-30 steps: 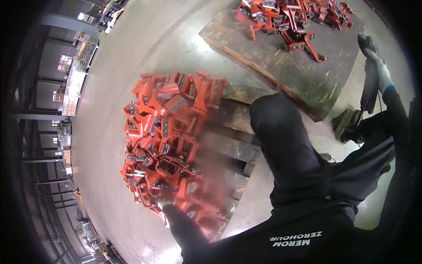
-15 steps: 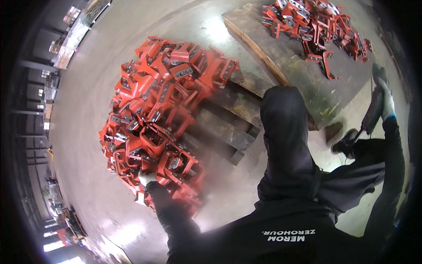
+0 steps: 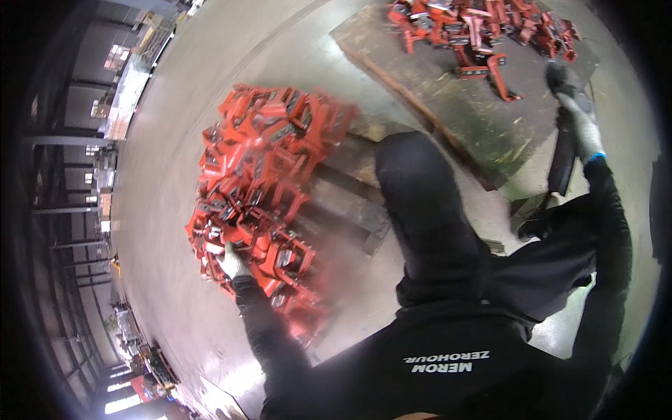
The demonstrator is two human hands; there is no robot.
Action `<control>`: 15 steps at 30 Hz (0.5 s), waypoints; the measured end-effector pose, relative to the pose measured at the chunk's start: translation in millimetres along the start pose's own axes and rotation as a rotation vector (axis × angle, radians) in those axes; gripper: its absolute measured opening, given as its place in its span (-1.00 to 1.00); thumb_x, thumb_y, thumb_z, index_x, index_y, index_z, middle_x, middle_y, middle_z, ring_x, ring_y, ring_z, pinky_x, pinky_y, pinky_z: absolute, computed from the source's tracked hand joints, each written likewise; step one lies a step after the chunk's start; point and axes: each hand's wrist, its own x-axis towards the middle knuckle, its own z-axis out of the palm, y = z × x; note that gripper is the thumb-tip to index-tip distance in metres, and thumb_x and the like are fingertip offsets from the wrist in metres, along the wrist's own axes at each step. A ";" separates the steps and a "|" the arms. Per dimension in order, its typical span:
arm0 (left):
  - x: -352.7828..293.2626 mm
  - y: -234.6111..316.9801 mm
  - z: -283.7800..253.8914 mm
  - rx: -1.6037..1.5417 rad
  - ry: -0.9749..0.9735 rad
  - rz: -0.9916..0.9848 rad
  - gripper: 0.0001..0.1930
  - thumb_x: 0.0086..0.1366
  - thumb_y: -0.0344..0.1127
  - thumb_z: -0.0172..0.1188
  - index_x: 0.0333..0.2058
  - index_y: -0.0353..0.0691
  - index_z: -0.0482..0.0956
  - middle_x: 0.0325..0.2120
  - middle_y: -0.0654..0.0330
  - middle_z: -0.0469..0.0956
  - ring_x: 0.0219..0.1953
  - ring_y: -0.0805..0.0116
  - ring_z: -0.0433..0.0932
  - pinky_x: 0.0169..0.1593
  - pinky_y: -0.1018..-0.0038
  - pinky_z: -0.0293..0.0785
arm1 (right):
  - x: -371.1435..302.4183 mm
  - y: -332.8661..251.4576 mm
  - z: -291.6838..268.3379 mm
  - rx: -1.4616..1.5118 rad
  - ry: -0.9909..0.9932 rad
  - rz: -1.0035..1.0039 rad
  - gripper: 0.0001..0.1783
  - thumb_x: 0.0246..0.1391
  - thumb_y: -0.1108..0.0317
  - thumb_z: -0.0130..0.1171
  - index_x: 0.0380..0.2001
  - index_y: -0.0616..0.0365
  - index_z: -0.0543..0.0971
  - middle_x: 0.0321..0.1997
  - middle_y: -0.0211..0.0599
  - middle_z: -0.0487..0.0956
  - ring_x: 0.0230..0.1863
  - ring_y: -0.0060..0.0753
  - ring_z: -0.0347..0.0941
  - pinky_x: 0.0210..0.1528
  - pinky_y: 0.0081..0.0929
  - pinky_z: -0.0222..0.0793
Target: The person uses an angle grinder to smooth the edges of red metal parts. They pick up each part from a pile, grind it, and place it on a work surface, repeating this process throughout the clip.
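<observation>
l hand (image 3: 232, 263) now further onto red bracket pile (image 3: 234, 159), so prob. in contact; r hand (image 3: 581, 117) by long dark obj. (image 3: 561, 159); can't tell either grip.

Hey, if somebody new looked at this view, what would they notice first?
Probably the big heap of red parts left of centre, beside bare pallet slats, with the gloved left hand at its lower left. Next might be another red pile on the dark board at upper right, near the gloved right hand.
</observation>
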 end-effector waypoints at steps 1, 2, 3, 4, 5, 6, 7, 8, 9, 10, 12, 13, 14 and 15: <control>-2.4 7.8 29.8 0.213 -0.012 0.089 -0.44 0.33 -0.21 0.29 0.15 -0.48 0.37 0.00 -0.06 0.55 -0.09 0.11 0.57 -0.01 0.27 0.52 | -7.3 -13.9 -2.3 -0.047 -0.003 -0.028 -0.49 0.07 0.06 0.46 -0.02 0.08 0.55 -0.37 -0.44 0.53 -0.45 -0.48 0.48 -0.33 -0.47 0.45; 5.2 23.3 31.9 0.357 -0.102 0.237 -0.38 0.32 -0.16 0.30 0.19 -0.50 0.35 0.10 -0.13 0.49 0.06 0.01 0.52 0.18 0.24 0.42 | -5.9 -7.4 8.2 -0.027 -0.021 -0.046 -0.47 0.04 0.07 0.47 -0.01 0.09 0.55 -0.34 -0.42 0.53 -0.42 -0.47 0.49 -0.33 -0.46 0.46; -10.4 44.4 65.4 0.598 -0.099 0.428 -0.33 0.31 -0.18 0.28 0.24 -0.54 0.30 0.16 -0.22 0.47 0.16 -0.01 0.49 0.32 0.23 0.30 | -5.1 -1.5 11.5 -0.027 -0.008 -0.072 -0.45 0.02 0.08 0.49 -0.01 0.10 0.54 -0.32 -0.40 0.54 -0.40 -0.47 0.50 -0.32 -0.45 0.47; -24.2 66.4 97.3 0.689 -0.191 0.423 -0.31 0.31 -0.19 0.27 0.25 -0.56 0.28 0.18 -0.25 0.45 0.20 -0.02 0.47 0.33 0.24 0.29 | 2.1 5.3 11.4 0.004 -0.011 -0.074 -0.26 -0.05 0.08 0.53 0.12 0.13 0.43 -0.24 -0.35 0.55 -0.37 -0.44 0.51 -0.29 -0.43 0.49; -31.6 81.4 133.3 0.778 -0.293 0.426 -0.30 0.30 -0.20 0.26 0.26 -0.58 0.27 0.21 -0.29 0.43 0.23 -0.03 0.46 0.34 0.26 0.28 | 7.6 10.0 7.7 0.034 -0.004 -0.075 -0.06 -0.12 0.09 0.57 0.26 0.16 0.31 -0.16 -0.29 0.56 -0.33 -0.42 0.53 -0.26 -0.41 0.51; -30.1 86.7 156.6 0.820 -0.304 0.566 -0.28 0.28 -0.21 0.24 0.28 -0.57 0.25 0.24 -0.32 0.41 0.29 -0.07 0.43 0.35 0.25 0.29 | 8.4 11.2 11.2 0.094 -0.031 -0.037 0.00 -0.14 0.13 0.59 0.29 0.18 0.26 -0.13 -0.26 0.56 -0.31 -0.40 0.54 -0.25 -0.40 0.53; -55.1 108.3 201.4 0.679 -0.471 0.633 -0.28 0.25 -0.17 0.27 0.27 -0.52 0.29 0.17 -0.32 0.49 0.23 -0.16 0.50 0.37 0.21 0.28 | 7.2 11.6 6.6 0.140 -0.039 0.001 0.06 -0.16 0.16 0.61 0.33 0.20 0.22 -0.11 -0.22 0.57 -0.28 -0.39 0.55 -0.23 -0.40 0.55; -85.8 141.8 247.3 0.866 -0.541 0.699 -0.29 0.26 -0.14 0.27 0.26 -0.49 0.32 0.14 -0.31 0.52 0.19 -0.19 0.53 0.38 0.20 0.28 | 4.2 11.3 1.3 0.171 -0.003 0.016 0.09 -0.17 0.19 0.62 0.36 0.21 0.20 -0.09 -0.19 0.57 -0.27 -0.39 0.56 -0.24 -0.39 0.56; -112.4 173.5 288.8 1.061 -0.589 0.768 -0.30 0.26 -0.11 0.28 0.24 -0.46 0.34 0.10 -0.29 0.56 0.14 -0.21 0.56 0.38 0.19 0.28 | 4.5 12.8 -2.9 0.211 0.020 0.028 0.12 -0.18 0.22 0.63 0.38 0.22 0.17 -0.07 -0.17 0.58 -0.26 -0.39 0.57 -0.24 -0.38 0.57; -128.6 197.1 323.2 1.121 -0.648 0.917 -0.31 0.26 -0.07 0.29 0.23 -0.43 0.37 0.04 -0.28 0.59 0.10 -0.21 0.58 0.35 0.18 0.32 | 9.6 20.0 -6.0 0.213 0.025 0.040 0.19 -0.17 0.20 0.64 0.43 0.22 0.12 -0.05 -0.15 0.59 -0.29 -0.39 0.58 -0.26 -0.36 0.57; -158.6 210.1 390.0 1.132 -0.663 1.206 -0.31 0.27 0.00 0.30 0.22 -0.38 0.40 -0.02 -0.26 0.61 0.07 -0.19 0.60 0.28 0.17 0.41 | 8.6 18.6 -12.7 0.254 -0.006 0.082 0.20 -0.16 0.22 0.63 0.44 0.22 0.10 -0.07 -0.15 0.59 -0.30 -0.40 0.58 -0.28 -0.37 0.57; -173.3 207.4 422.8 1.075 -0.599 1.347 -0.30 0.27 0.03 0.30 0.22 -0.37 0.42 -0.03 -0.25 0.61 0.07 -0.17 0.60 0.24 0.17 0.45 | 10.2 17.2 -13.7 0.285 -0.015 0.081 0.19 -0.15 0.23 0.63 0.45 0.23 0.09 -0.07 -0.14 0.59 -0.31 -0.40 0.58 -0.29 -0.38 0.57; -186.7 200.7 459.0 0.931 -0.635 1.374 -0.30 0.28 0.05 0.31 0.22 -0.33 0.42 -0.01 -0.21 0.61 0.07 -0.16 0.59 0.22 0.16 0.47 | 11.2 17.3 -14.7 0.336 -0.004 0.065 0.17 -0.13 0.26 0.61 0.44 0.23 0.08 -0.09 -0.14 0.59 -0.33 -0.40 0.57 -0.32 -0.39 0.57; -203.8 199.8 485.3 0.800 -0.664 1.398 -0.30 0.28 0.08 0.31 0.23 -0.30 0.43 0.00 -0.17 0.60 0.07 -0.16 0.59 0.19 0.16 0.49 | 15.0 18.2 -17.0 0.352 -0.018 0.078 0.17 -0.12 0.26 0.60 0.44 0.23 0.08 -0.10 -0.14 0.59 -0.34 -0.41 0.57 -0.32 -0.39 0.57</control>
